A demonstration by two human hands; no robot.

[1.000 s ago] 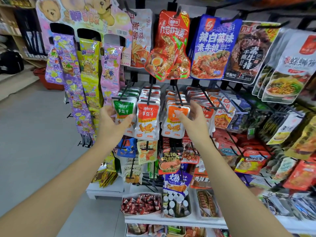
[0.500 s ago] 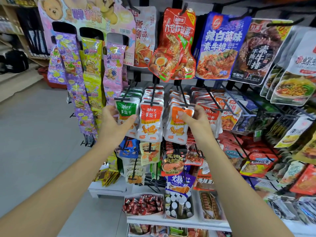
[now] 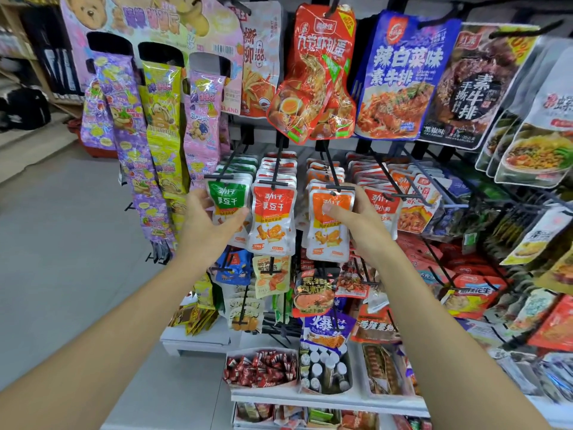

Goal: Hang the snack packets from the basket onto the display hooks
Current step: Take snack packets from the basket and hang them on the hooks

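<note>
Three rows of small snack packets hang on black display hooks at mid height. My left hand holds the front green packet, thumb across its lower front. Between my hands hangs a red packet, untouched. My right hand grips the front orange packet, thumb on its face and fingers behind its right edge, just under its hook's crossbar. No basket shows in this view.
Large pouches hang above, long candy strips hang at the left. Further hooks of packets crowd the right side and below. White shelf trays hold small sweets. Grey floor lies at the left.
The view has drawn closer to the rack. My right thumb has slid onto the face of the orange packet; my left hand stays on the green packet.
</note>
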